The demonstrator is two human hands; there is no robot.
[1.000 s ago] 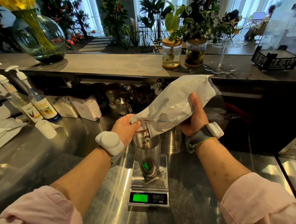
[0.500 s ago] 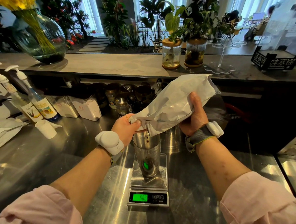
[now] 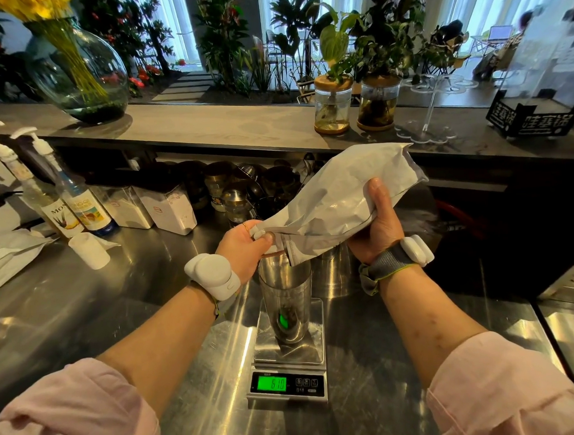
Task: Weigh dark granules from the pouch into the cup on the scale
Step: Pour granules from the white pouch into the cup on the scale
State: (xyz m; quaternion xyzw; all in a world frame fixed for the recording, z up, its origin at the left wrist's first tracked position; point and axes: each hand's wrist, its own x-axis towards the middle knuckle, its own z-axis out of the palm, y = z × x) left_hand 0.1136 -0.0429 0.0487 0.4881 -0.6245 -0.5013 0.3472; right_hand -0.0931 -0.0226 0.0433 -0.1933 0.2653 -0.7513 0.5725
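Centre frame: we note a grey pouch (image 3: 338, 201) tilted, mouth down-left over the rim of a steel cup (image 3: 284, 294). The left hand (image 3: 244, 246) pinches the pouch's corner beside the mouth. The right hand (image 3: 376, 226) grips the body from beneath, thumb up along the near face.

Lower centre: the cup stands upright on the scale (image 3: 288, 367), on the steel bench (image 3: 117, 309). Dark granules (image 3: 292, 316) lie in the cup's bottom. The display glows green; we read 6-1-0, decimal point unclear.

Left of frame: two pump bottles (image 3: 68, 202) and a small white tumbler (image 3: 89, 251). Upper left: a glass vase (image 3: 82, 75) with yellow stems on the raised ledge (image 3: 224, 127).
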